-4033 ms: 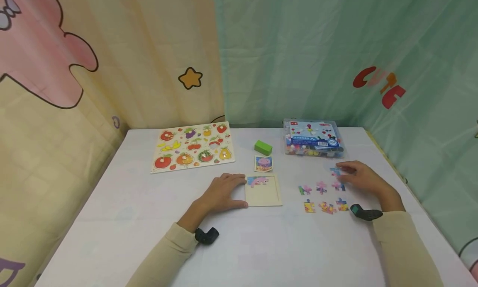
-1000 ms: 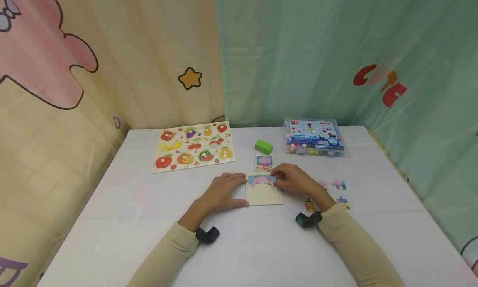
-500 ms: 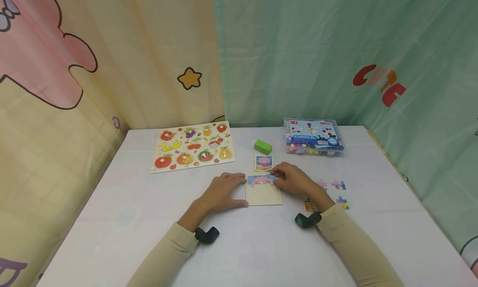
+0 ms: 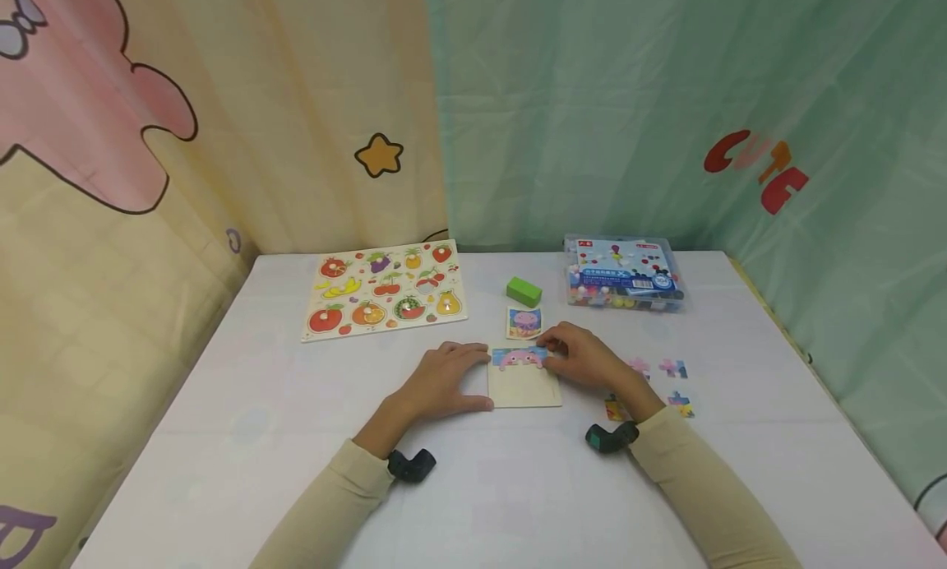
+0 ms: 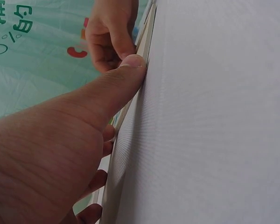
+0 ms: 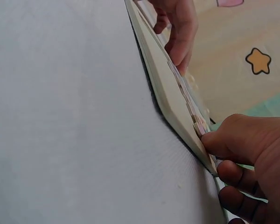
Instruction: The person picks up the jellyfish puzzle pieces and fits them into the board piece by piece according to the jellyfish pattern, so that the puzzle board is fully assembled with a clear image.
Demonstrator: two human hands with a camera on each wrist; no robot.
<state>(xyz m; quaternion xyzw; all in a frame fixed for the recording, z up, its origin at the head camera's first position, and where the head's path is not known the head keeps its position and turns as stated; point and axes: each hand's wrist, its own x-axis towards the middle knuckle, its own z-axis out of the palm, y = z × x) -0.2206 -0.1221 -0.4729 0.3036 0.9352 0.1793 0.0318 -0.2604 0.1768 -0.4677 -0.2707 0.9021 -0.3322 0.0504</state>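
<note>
Your right hand [image 4: 584,357] has its thumb and forefinger drawn narrow on a puzzle piece [image 4: 541,354] at the far right corner of a small wooden board [image 4: 524,390]. Your left hand [image 4: 441,381] is spread wide against the board's left edge, thumb by the near corner and fingertips by the far one. Along the board's far side, a row of puzzle pieces [image 4: 511,358] shows a pink face on blue; the nearer part is bare wood.

Just beyond the board lies a square picture card [image 4: 524,323], with a green block [image 4: 524,292] behind it. To your right, loose puzzle pieces [image 4: 673,369] lie on the white worktop [image 4: 481,503], some partly hidden by your right hand and wrist. Farther back stand a clear plastic box [image 4: 625,275] of coloured parts on the right and a fruit puzzle board [image 4: 385,291] on the left. Printed curtains [image 4: 562,117] hang behind the worktop.
</note>
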